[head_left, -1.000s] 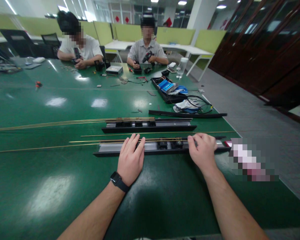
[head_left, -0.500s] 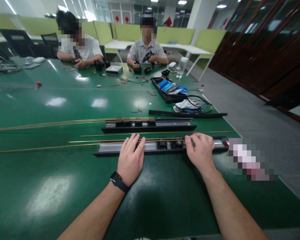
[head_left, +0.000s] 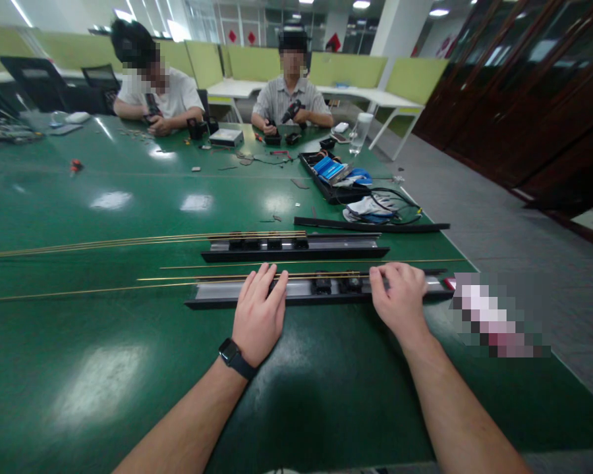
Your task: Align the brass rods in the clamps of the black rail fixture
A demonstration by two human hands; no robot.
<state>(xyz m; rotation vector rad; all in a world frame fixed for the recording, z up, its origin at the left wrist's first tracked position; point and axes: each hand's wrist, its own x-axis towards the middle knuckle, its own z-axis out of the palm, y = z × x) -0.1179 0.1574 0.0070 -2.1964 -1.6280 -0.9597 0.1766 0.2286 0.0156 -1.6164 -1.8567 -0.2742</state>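
In the head view a long channel-shaped rail [head_left: 217, 290], black-edged with a silvery inside, lies crosswise before me. Black blocks [head_left: 321, 283] sit in it, and thin brass-coloured rods [head_left: 306, 276] run along its top. My left hand [head_left: 261, 306] lies over the rail and rods with its fingers stretched out; a dark block is partly hidden under it. At the rail's right part, my right hand [head_left: 399, 289] has its fingers curled and thumb bent in, just beyond the rod ends. What it grips, if anything, is hidden.
A second rail [head_left: 336, 253] with more brass rods lies behind, then a black strip [head_left: 370, 226]. A black tray [head_left: 333, 194] with blue parts, gloves [head_left: 370, 207] and cables stand back right. Two people sit across the green table [head_left: 143, 408]; one holds a drill [head_left: 291, 110].
My right hand has shifted slightly to the right, and a small gap now shows between its thumb and the rod ends. The left hand stays in place.
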